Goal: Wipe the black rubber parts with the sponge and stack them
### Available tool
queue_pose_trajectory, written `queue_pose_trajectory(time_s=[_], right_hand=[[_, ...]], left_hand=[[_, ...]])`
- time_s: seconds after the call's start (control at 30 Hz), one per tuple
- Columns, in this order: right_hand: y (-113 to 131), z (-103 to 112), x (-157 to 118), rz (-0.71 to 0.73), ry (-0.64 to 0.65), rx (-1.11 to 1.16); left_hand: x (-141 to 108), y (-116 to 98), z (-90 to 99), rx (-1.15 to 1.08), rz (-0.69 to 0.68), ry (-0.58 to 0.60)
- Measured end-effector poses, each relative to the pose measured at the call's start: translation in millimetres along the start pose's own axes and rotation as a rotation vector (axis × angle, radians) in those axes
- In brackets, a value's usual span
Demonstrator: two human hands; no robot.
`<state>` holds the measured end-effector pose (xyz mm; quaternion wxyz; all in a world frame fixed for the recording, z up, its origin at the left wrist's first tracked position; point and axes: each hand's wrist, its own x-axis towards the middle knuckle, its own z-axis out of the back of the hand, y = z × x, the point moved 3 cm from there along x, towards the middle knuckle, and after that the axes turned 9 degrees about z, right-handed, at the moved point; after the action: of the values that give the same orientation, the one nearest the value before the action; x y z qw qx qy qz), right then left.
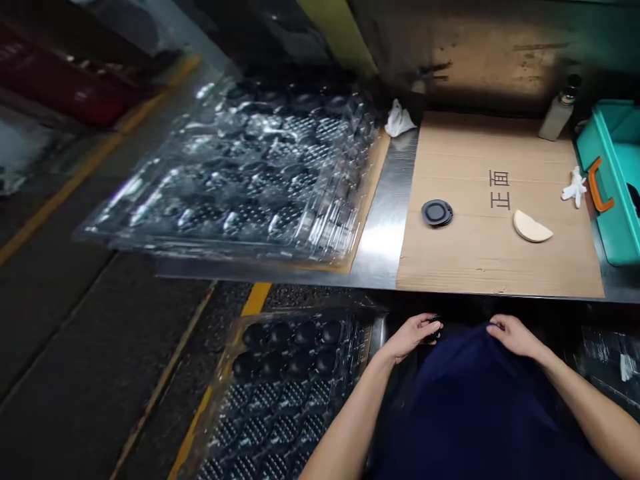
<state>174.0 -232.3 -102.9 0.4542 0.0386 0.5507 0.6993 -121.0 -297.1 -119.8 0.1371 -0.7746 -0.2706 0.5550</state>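
Note:
Below the table's front edge, my left hand (416,333) is closed on a small black part (435,328), mostly covered by the fingers. To its right, my right hand (511,333) pinches the dark blue cloth (470,407) over my lap. Above them on the cardboard sheet (460,160) lie a dark round piece (437,213) at the left and a cream half-round pad (531,227) at the right. A small white object (575,187) sits near the sheet's right edge.
Clear plastic trays (260,167) are stacked on the table's left. A lower tray (285,393) holds dark round pieces beside my left forearm. A teal bin (617,180) with an orange handle stands at right, a bottle (557,113) at the back, and crumpled white tissue (399,120) near the trays.

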Motion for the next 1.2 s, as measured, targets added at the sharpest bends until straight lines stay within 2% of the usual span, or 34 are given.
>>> queue_pose_trajectory(time_s=[0.1,0.2,0.27,0.33,0.4,0.47,0.53,0.6,0.67,0.77,0.87,0.97,1.07,1.13,1.2], right_hand=[[5,5,39,-0.093,-0.161,0.128],[8,-7,72,-0.073,-0.154,0.118],[6,-11,80,-0.027,-0.107,0.112],[1,-5,74,0.001,-0.039,0.072],[-4,6,55,-0.024,0.082,-0.036],[-1,23,27,-0.006,0.042,-0.111],[14,40,-1,0.108,-0.047,-0.154],[38,53,-24,0.206,-0.016,-0.219],[67,68,-36,0.291,-0.014,-0.293],[111,93,-27,0.423,-0.053,-0.387],[153,114,3,0.535,-0.142,-0.424],[191,134,39,0.627,-0.255,-0.458],[215,169,71,0.704,-0.439,-0.489],[213,205,92,0.676,-0.612,-0.480],[191,247,115,0.554,-0.750,-0.445]], left_hand=[[-4,6,0.9,-0.097,0.005,-0.033],[-13,3,0.6,-0.141,-0.016,-0.048],[-26,-3,-1.2,-0.125,-0.065,-0.027],[-44,-11,-2.6,-0.106,-0.150,0.006],[-65,-19,-2.3,-0.108,-0.235,0.028],[-86,-28,-1.0,-0.117,-0.305,0.036],[-101,-40,0.1,-0.125,-0.372,0.032],[-112,-55,-0.4,-0.137,-0.445,0.026],[-117,-73,-3.2,-0.137,-0.516,0.032],[-125,-104,-9.1,-0.130,-0.628,0.052],[-141,-137,-9.1,-0.141,-0.746,0.020],[-166,-175,3.2,-0.107,-0.854,-0.141],[-191,-222,29.8,0.038,-0.965,-0.436],[-201,-260,55.7,0.202,-1.005,-0.653],[-203,-302,88.6,0.373,-0.995,-0.845]])
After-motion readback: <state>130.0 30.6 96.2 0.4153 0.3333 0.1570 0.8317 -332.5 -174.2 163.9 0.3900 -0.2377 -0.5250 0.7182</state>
